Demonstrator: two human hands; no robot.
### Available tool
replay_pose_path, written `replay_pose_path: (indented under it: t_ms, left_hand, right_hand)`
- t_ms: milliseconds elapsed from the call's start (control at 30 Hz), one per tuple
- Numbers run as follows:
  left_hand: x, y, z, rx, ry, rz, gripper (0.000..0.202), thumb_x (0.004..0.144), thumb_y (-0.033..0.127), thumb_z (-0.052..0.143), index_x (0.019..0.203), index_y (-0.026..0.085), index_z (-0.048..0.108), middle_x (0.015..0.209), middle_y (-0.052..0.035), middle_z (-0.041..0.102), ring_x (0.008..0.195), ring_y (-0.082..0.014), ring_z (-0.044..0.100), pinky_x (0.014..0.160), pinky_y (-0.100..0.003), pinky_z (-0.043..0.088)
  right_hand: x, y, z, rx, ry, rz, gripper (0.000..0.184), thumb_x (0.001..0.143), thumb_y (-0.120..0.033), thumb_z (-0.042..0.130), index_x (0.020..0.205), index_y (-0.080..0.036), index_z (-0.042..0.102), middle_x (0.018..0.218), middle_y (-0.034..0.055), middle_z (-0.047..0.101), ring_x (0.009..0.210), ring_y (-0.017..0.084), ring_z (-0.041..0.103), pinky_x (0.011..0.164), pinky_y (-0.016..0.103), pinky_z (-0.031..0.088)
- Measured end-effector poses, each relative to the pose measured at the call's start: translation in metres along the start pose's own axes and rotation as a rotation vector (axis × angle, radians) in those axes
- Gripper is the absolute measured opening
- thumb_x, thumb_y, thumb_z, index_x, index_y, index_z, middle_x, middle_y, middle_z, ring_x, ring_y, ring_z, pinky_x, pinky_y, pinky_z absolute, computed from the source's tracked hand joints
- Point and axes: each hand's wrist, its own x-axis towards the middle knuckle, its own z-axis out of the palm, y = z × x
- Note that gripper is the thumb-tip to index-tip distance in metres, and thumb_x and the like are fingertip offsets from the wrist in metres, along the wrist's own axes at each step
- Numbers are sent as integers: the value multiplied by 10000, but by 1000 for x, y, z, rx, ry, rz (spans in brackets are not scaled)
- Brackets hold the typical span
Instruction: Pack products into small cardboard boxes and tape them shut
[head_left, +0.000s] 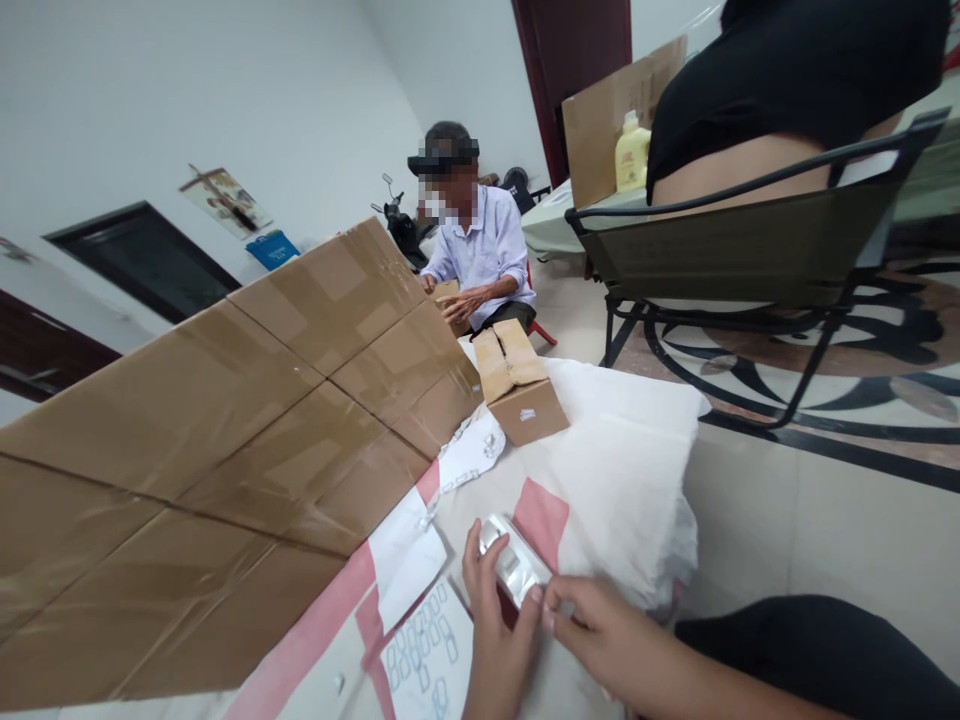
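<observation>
My left hand is wrapped around a small white and silver oblong object with a shiny surface; its exact kind cannot be told. Thumb and fingers grip its opposite sides, just above the cloth-covered table. At the near end of this object, my right hand is closed in a pinch, and whatever lies between its fingertips is hidden. Beside my left hand lies a paper sheet with rows of outlined rectangles drawn on it.
Stacked cardboard boxes line the table's left side. A smaller carton stands at the far end. Beyond it sits a person handling a cardboard piece. Another person in black sits in a folding chair at right.
</observation>
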Motion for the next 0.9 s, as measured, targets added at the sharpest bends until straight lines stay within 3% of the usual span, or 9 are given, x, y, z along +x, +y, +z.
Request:
replay_pose_path:
  t_ms: [200,300,467,667,900]
  left_hand:
    - [-2,1,2,-17,14,-11,434,950,293,547,1379,251,496,1672,-128,206,1566,-292,194,1261,-568,204]
    - [-1,-1,0,-28,6,-34,458,929,289,564,1381,244,509,1672,-123,216,1573,-277,184,1265,-533,220]
    - [1,-5,-3,12,-76,-29,515,914,273,583,1418,263,479,1687,-111,177,1583,-274,156,1264,-528,230]
    - [-2,0,6,64,25,33,530,889,277,592,1403,242,467,1675,-132,196,1565,-290,202,1247,-553,252]
    - [-3,5,6,35,34,16,489,931,352,579,1400,269,469,1678,-127,193,1566,-292,205,1244,-540,259]
  right_hand:
    - [4,-7,0,-160,69,-172,175,946,-246,483,826,-166,580,771,24,624,756,162,569,711,261,396]
    - [6,-1,0,-184,82,-196,207,959,-275,464,871,-158,611,843,55,676,788,181,595,733,280,408]
    - [8,7,1,-186,82,-222,181,950,-261,470,904,-160,613,831,42,678,748,163,582,705,264,400]
    - [8,9,2,-236,84,-140,194,948,-254,449,793,-181,540,705,9,590,638,136,500,619,253,341]
    - [4,2,0,-212,53,-126,182,943,-253,447,780,-187,494,695,-4,536,638,129,469,614,247,328]
